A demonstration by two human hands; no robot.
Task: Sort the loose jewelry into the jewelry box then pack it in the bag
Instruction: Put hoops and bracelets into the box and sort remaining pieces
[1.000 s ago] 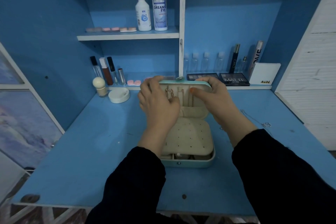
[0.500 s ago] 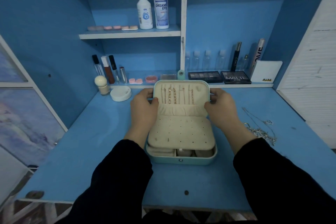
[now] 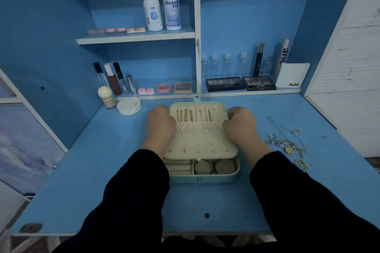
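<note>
Two bare hands hold the open jewelry box (image 3: 205, 179), which sits in the middle of the blue desk (image 3: 98, 162). The left hand (image 3: 161, 124) grasps the left edge of the raised lid (image 3: 198, 106) with curled fingers, and the right hand (image 3: 240, 123) clasps the lid's right edge the same way. Both arms wear dark sleeves (image 3: 133, 191).

The lid stands tilted back toward the far shelves, and several thin chains (image 3: 188, 115) hang in a row against its cream lining. A cream perforated panel (image 3: 201, 144) lies over most of the box's base, with a few small pieces stuck in its near-left holes. At the near edge, padded rolls (image 3: 178, 167) fill the left compartment and two rounded pieces (image 3: 214, 167) sit in the right one.

The loose jewelry (image 3: 285, 144) lies in a tangle on the desk to the right of the box, apart from it, just beyond the right forearm.

Far left of the box stands a white round tub (image 3: 129, 106). The low far shelf carries two dark palettes (image 3: 223, 84) and a white card (image 3: 292, 75). Two white bottles (image 3: 152, 6) stand on the upper shelf.
</note>
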